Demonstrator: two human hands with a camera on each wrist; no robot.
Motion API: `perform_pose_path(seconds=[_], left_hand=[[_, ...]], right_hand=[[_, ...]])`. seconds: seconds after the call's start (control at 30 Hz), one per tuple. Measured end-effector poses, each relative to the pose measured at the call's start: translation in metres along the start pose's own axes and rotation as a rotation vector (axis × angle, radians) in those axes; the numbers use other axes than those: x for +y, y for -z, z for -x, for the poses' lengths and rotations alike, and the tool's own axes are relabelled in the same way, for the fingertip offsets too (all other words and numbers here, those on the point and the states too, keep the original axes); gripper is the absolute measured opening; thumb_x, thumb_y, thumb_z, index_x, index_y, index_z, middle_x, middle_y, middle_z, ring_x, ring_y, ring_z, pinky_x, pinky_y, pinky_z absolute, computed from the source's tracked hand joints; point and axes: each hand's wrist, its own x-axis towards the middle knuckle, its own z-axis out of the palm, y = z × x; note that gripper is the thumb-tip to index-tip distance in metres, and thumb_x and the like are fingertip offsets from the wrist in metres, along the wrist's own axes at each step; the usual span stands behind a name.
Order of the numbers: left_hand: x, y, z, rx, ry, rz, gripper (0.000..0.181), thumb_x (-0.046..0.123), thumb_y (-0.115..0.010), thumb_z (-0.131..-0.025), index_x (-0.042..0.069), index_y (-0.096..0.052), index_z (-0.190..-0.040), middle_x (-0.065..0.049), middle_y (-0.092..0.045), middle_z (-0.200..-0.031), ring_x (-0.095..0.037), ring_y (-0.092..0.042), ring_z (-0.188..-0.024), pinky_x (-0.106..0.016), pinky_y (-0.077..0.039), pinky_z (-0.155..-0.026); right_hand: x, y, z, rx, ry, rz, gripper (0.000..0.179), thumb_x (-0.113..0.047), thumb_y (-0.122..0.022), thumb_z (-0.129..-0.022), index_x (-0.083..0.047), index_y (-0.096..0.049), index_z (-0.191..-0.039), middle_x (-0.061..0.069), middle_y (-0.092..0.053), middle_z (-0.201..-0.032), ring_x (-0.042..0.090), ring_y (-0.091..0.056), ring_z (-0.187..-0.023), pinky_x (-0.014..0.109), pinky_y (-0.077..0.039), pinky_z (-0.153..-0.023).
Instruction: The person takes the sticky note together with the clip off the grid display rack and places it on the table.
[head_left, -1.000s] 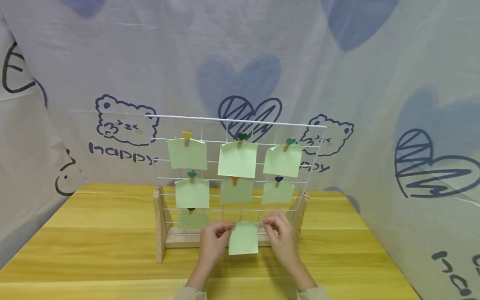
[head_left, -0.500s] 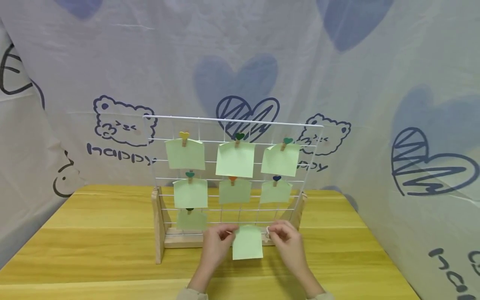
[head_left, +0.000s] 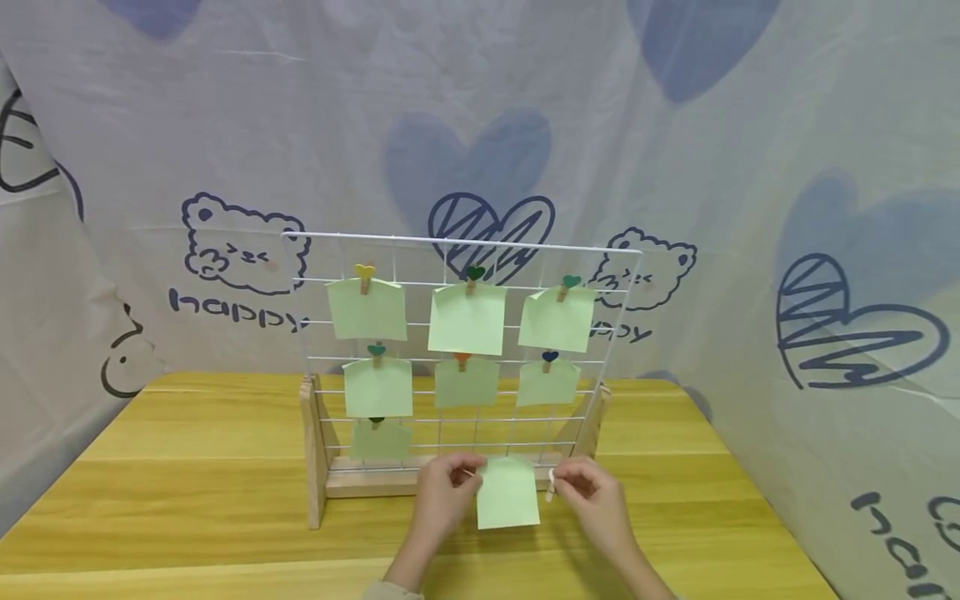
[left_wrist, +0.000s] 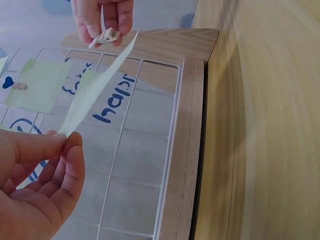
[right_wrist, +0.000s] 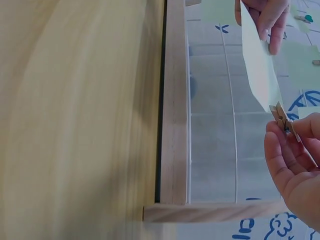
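Note:
My left hand (head_left: 444, 493) pinches a pale green sticky note (head_left: 507, 493) by its left edge, between thumb and forefinger. The note hangs in front of the lower part of a white wire grid (head_left: 457, 241). To its right, my right hand (head_left: 597, 497) pinches a small wooden clothespin (right_wrist: 282, 120) with a white head. In the head view a gap lies between clothespin and note. Seen from the left wrist, the note (left_wrist: 95, 92) is nearly edge-on, with the clothespin (left_wrist: 105, 37) beyond it.
The grid stands in a wooden base (head_left: 375, 482) on a wood-grain table (head_left: 187, 500). Several green notes (head_left: 378, 389) hang on it from heart-topped clothespins, such as a yellow one (head_left: 364, 277). A printed curtain (head_left: 330, 117) hangs behind.
Both hands have moved slightly right and down, toward me and away from the grid, carrying the note and clothespin. The clothespin now shows more clearly at my right fingertips.

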Motion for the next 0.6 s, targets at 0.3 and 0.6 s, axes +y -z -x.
perform_pose_path(seconds=[0.3,0.6], left_hand=[[0.002,-0.008,0.003,-0.026,0.016,-0.002,0.019,-0.013,-0.061,-0.070,-0.004,-0.065,-0.086,-0.008,-0.061,-0.078,-0.012,-0.052,-0.064,-0.019,-0.047,-0.057],[0.002,-0.017,0.006,-0.064,0.016,0.024,0.018,-0.012,-0.063,-0.071,-0.002,-0.066,-0.086,-0.008,-0.062,-0.080,-0.012,-0.054,-0.065,-0.018,-0.047,-0.056]], right_hand=[[0.004,0.016,0.006,0.007,-0.020,-0.020,0.014,0.016,-0.062,-0.071,0.007,-0.062,-0.081,0.018,-0.060,-0.083,0.010,-0.058,-0.070,0.020,-0.050,-0.061],[0.011,0.027,0.009,0.009,-0.122,0.022,0.013,0.015,-0.062,-0.070,0.007,-0.062,-0.080,0.013,-0.062,-0.080,0.009,-0.058,-0.069,0.020,-0.050,-0.063]])
